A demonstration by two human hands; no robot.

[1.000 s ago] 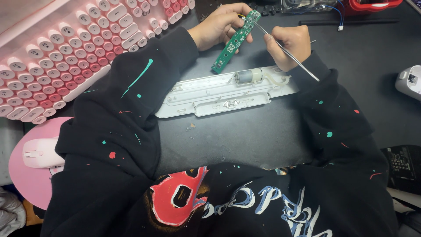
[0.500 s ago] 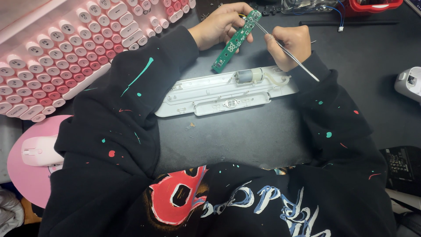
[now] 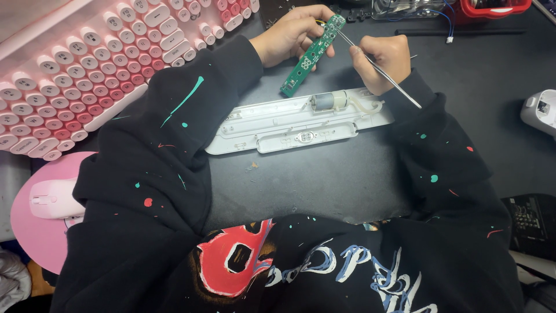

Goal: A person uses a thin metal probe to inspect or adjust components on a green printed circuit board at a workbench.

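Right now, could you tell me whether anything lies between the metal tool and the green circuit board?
Nothing visible does. The right hand holds the metal tool, whose tip already reaches the top of the green circuit board, held by the left hand.

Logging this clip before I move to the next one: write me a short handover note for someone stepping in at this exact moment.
Left hand: holds the green circuit board up off the mat, tilted.
Right hand: grips metal tweezers, tip at the board's top end.
White casing lies open on the black mat below the hands, a small motor seated in it.
Done: casing opened, board out.
Left: tweezer work at the board's top end; board not back in casing.
Pink keyboard and mouse sit to the left.
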